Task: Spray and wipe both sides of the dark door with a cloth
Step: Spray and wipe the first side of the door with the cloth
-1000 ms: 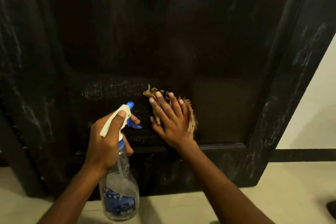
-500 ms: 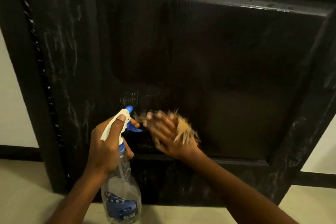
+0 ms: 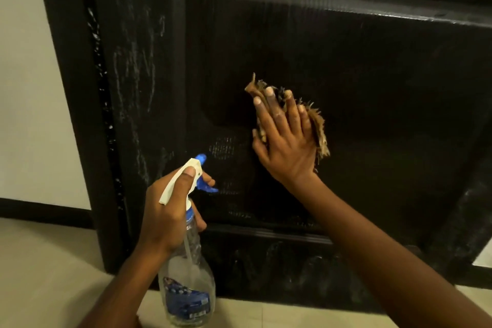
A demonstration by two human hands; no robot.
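Note:
The dark door (image 3: 372, 66) fills most of the view, with a recessed panel and pale smears on its left stile. My right hand (image 3: 286, 138) lies flat with straight fingers, pressing a frayed brown cloth (image 3: 319, 130) against the panel. My left hand (image 3: 170, 210) grips the neck of a clear spray bottle (image 3: 189, 282) with a white and blue trigger head, thumb on top, nozzle aimed at the door. Faint wet patches show on the panel just left of the cloth.
A pale wall (image 3: 32, 88) with a black skirting board (image 3: 45, 212) stands left of the door. Light floor tiles (image 3: 45, 274) run under the door's bottom edge. A strip of pale wall shows at the lower right.
My right hand has slid the cloth up the panel, from level with the nozzle to well above it. The view has shifted, showing more wall at the left. The bottle hand stays put.

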